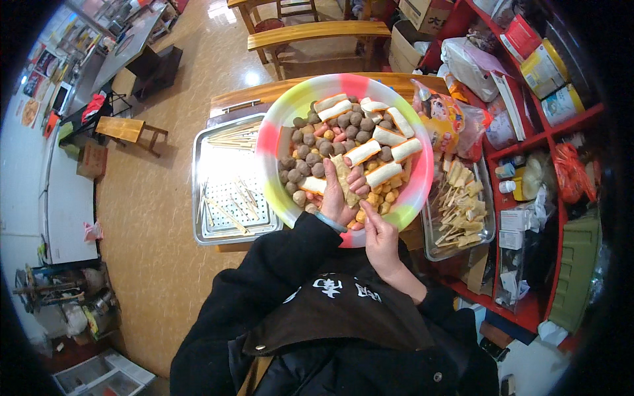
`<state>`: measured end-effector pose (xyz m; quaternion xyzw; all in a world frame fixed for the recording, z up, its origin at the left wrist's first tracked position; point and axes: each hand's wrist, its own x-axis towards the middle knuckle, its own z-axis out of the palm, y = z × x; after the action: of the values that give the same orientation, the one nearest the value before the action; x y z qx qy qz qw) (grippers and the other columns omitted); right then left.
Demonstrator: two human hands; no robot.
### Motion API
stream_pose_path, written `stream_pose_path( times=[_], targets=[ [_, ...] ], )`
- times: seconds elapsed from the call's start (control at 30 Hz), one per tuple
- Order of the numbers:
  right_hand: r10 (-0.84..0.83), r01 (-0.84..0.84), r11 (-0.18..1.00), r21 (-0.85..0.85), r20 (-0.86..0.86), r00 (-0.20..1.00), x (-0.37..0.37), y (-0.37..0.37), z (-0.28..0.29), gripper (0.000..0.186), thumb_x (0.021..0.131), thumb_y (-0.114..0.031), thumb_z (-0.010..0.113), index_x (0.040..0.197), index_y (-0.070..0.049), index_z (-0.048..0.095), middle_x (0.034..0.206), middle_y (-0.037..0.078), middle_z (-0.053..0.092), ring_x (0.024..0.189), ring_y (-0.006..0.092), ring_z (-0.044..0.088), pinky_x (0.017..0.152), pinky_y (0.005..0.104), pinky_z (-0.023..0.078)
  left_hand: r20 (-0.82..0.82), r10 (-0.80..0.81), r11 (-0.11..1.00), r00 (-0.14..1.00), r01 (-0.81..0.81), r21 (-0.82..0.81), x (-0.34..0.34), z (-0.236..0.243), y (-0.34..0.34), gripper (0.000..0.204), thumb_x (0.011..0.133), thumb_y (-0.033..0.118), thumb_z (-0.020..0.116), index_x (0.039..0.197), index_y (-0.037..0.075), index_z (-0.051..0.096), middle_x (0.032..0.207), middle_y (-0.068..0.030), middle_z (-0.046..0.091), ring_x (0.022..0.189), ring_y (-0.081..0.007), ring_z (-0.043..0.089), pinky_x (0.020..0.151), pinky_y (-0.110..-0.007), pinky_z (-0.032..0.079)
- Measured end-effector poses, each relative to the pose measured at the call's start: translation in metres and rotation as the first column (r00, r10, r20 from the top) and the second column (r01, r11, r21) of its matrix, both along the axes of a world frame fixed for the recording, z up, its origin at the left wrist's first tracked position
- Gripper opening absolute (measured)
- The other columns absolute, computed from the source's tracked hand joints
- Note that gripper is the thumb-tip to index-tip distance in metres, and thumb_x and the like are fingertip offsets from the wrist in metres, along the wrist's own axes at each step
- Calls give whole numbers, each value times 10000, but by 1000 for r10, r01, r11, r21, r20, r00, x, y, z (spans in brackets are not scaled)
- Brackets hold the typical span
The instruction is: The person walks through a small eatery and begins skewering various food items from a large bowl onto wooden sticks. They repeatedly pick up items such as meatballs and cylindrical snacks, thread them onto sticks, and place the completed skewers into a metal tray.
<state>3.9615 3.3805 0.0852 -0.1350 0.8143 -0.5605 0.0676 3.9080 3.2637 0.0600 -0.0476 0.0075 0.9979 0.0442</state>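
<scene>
My left hand (338, 198) is closed around a folded piece of pale yellow tofu skin (343, 177), over the near part of a large pink, white and yellow-green basin (424, 175). Just right of it, my right hand (386, 245) has thumb and forefinger pinched together at the basin's near rim; whatever sits between them is too small to make out. Brown meatballs (325, 148) fill the basin's left and middle. White rolls with orange edges (391, 173) lie among them, mostly at the right. Small yellow-orange balls (375, 198) gather near my fingers.
A perforated metal tray (218, 178) with loose bamboo sticks (232, 140) stands left of the basin. To the right, a metal tray (489, 231) holds skewered tofu skin (462, 198). Behind it lies a plastic food bag (439, 119). Red shelves (551, 264) stand close on the right; wooden benches (320, 34) are beyond the table.
</scene>
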Motion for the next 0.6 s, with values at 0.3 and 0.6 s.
stream_pose_path(
  times=[0.3, 0.6],
  targets=[
    [-74, 79, 996, -43, 94, 993, -7, 15, 2, 258, 819, -42, 473, 1057, 35, 537, 898, 126, 611, 715, 170, 595, 629, 278, 455, 24, 0, 993, 1000, 3, -117, -1, -7, 9, 466, 813, 560, 365, 999, 136, 423, 744, -8, 427, 662, -121, 417, 619, -255, 369],
    [-741, 830, 233, -507, 460, 489, -55, 141, -58, 158, 787, -67, 465, 912, -52, 560, 596, -29, 431, 438, 58, 339, 404, 179, 297, 112, 204, 821, 973, -107, -560, 12, -19, -65, 364, 860, 312, 425, 1170, 121, 407, 1113, -48, 452, 1015, -179, 428, 908, -356, 309]
  ],
)
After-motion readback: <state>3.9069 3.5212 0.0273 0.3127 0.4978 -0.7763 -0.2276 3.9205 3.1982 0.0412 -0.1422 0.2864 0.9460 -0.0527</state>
